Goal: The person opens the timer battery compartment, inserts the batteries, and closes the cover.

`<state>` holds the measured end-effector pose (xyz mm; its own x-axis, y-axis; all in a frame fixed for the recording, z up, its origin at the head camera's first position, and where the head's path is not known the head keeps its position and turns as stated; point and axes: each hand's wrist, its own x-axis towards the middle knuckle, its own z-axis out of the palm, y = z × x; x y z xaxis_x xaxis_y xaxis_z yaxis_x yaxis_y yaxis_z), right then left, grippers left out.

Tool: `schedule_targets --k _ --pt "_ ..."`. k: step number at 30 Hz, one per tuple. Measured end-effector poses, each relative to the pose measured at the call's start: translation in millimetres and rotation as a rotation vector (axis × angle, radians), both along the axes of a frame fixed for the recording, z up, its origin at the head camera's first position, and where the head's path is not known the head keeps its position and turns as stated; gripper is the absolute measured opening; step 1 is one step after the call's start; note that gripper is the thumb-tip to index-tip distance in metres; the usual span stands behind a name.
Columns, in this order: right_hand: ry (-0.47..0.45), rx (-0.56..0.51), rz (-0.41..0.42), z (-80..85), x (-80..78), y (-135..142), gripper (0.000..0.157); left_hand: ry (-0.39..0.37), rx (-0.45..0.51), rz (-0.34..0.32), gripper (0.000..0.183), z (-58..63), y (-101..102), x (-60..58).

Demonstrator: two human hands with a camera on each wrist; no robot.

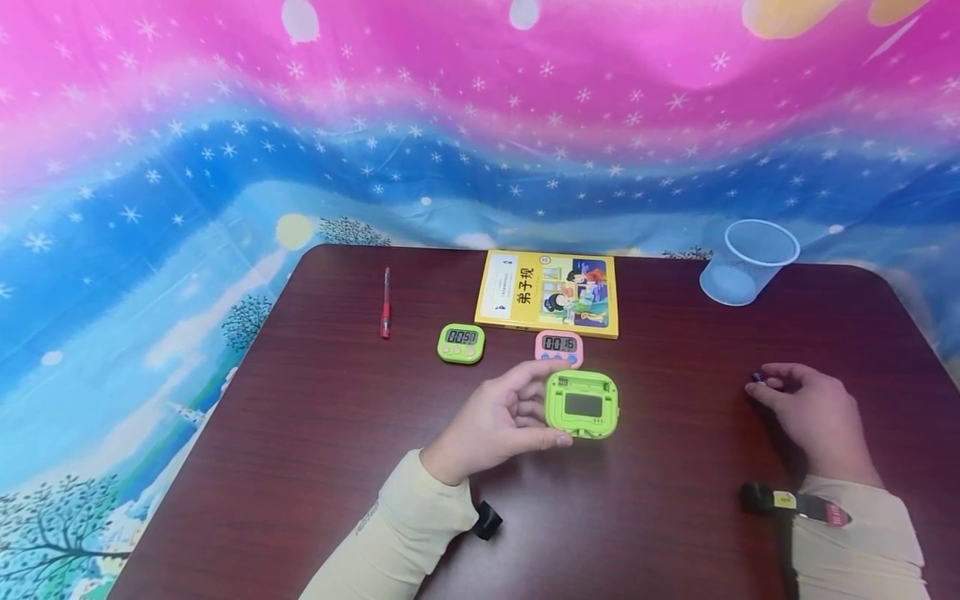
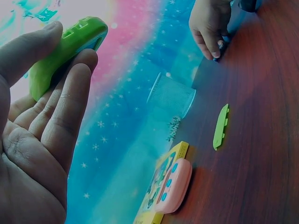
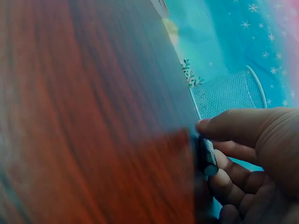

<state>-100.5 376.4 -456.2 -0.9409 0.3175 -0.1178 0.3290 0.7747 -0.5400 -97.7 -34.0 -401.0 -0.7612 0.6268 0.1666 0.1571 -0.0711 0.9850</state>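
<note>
Between thumb and fingers, my left hand holds a green digital timer above the table. Its back faces up in the head view, with the battery compartment uncovered. Over at the right, my right hand pinches a small dark battery with a silvery end, low over the tabletop. A thin green battery cover lies on the table in the left wrist view; it does not show in the head view. Just behind the held timer sits a pink timer, its lower edge partly covered.
Another green timer stands left of the pink one. Behind them lies a yellow picture book. A red pen is at the back left, and a pale mesh cup at the back right. A patterned cloth hangs behind the table.
</note>
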Motion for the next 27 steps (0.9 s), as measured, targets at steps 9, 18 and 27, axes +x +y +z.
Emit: schedule_targets --k 9,18,27 --pt "-0.012 0.017 0.03 -1.1 -0.3 1.3 0.043 0.009 -0.002 0.005 0.077 -0.8 0.3 0.1" --pt "0.12 0.0 0.028 4.0 1.6 -3.4 0.039 0.019 -0.004 0.002 0.076 -0.8 0.2 -0.2" --pt "0.187 -0.068 0.022 21.6 4.2 -20.2 0.037 0.016 -0.012 0.006 0.075 -1.0 -0.6 0.4"
